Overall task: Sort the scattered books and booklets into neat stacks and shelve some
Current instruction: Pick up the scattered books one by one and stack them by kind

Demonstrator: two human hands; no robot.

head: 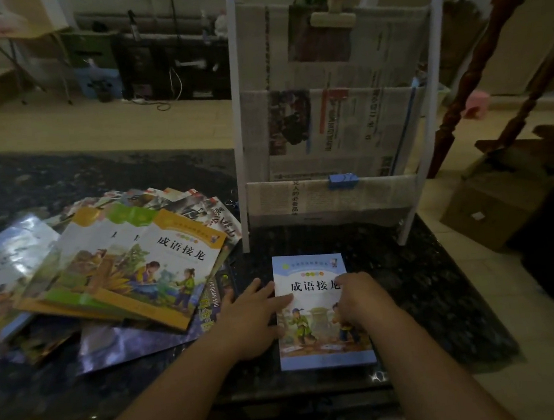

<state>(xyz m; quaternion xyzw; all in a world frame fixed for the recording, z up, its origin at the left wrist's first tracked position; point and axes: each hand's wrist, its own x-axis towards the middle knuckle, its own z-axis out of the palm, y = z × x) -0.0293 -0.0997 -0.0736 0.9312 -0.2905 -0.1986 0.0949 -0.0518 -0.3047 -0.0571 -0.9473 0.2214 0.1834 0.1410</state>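
A blue-covered book lies flat on the dark stone table, just in front of the white rack. My left hand rests at the book's left edge with straight fingers laid on the cover. My right hand lies on top of the cover, its fingers bent down against it. To the left, a fanned pile of books spreads out, topped by an orange-covered book. Several thinner booklets sit under and behind it.
A white tiered rack lined with newspaper stands at the table's back right, with a blue clip on its lowest tier. A cardboard box sits on the floor to the right. Dark wooden furniture rises beyond it.
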